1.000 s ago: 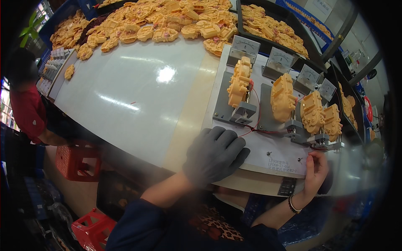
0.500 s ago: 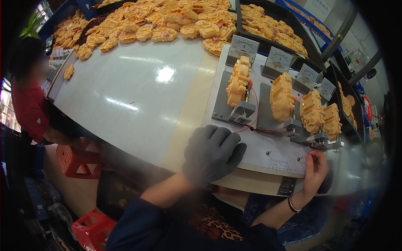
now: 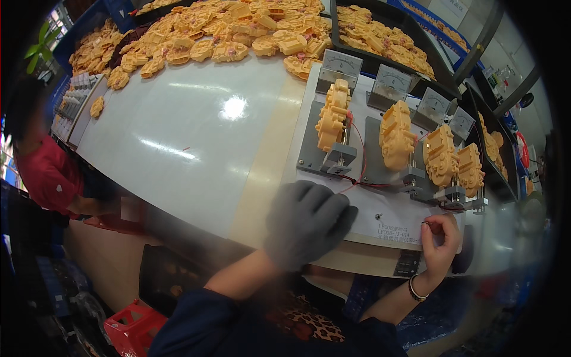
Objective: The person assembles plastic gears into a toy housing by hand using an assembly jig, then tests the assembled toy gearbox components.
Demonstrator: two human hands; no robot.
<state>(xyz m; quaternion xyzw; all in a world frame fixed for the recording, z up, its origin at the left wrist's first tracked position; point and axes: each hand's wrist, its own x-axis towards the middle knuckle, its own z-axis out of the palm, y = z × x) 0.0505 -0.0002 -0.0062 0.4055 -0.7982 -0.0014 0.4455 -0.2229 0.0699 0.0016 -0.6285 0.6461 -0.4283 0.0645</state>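
Observation:
My left hand point(image 3: 306, 223), in a grey glove, hovers or rests at the near left corner of the white test board point(image 3: 333, 193), fingers loosely bent and a little apart, nothing seen in them. My bare right hand point(image 3: 441, 238) is at the board's near right edge, thumb and index finger pinched on a small metal toggle switch. Another toggle switch point(image 3: 379, 216) stands between my hands. Beyond them several pale orange plastic gearbox housings stand upright in metal clamps, among them the left one point(image 3: 333, 116) and a middle one point(image 3: 397, 137). Red wires run between the clamps.
Behind the clamps stand several analog meters point(image 3: 339, 68). Heaps of orange housings point(image 3: 229, 50) cover the table's far side, and a black tray point(image 3: 386, 38) holds more. On the left, a person in red point(image 3: 47, 175) sits beside the table; a red stool point(image 3: 134, 327) stands on the floor.
My right thumb and index finger have closed on the right toggle switch. My left hand has shifted slightly right and is blurred. The person in red has leaned lower.

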